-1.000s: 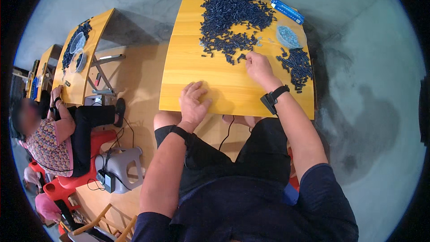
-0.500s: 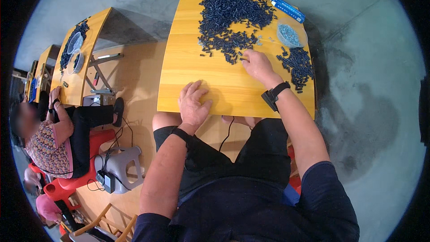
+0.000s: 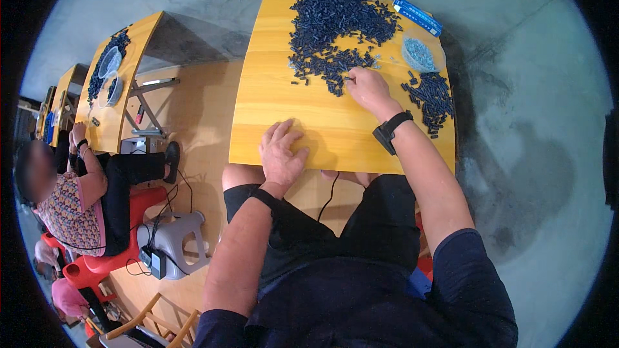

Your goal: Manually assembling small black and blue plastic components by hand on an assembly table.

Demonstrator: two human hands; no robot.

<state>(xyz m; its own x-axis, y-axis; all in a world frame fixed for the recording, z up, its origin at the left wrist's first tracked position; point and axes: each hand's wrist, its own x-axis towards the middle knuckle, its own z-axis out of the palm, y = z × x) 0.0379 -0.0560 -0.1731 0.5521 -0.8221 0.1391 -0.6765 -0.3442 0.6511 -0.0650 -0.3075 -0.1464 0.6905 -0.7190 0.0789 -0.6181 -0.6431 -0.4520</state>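
Observation:
A large heap of small black cylindrical pieces (image 3: pixel 342 16) covers the far middle of the yellow wooden table (image 3: pixel 264 100). At the heap's near right edge, my right hand (image 3: pixel 373 92) is closed in a pinch, with a small dark piece (image 3: pixel 349 78) showing at its fingertips. My left hand (image 3: pixel 282 156) lies on the table near the front edge, its fingers apart and nothing in it. To the right of my right hand sits a smaller pile of black pieces (image 3: pixel 431 100). Behind that pile, a clear plastic bowl (image 3: pixel 422 55) holds many tiny pale-blue or silvery parts.
A long blue block (image 3: pixel 417 17) with a cable lies at the far right corner. Tiny silvery bits are scattered beside the heap. On the left, another person (image 3: pixel 71 203) sits at a second table (image 3: pixel 122 113); a grey stool (image 3: pixel 171 241) with cords stands behind.
My right hand has shifted slightly, its fingertips staying by the heap's near edge. My left hand keeps its place on the table. The whole view has moved a little.

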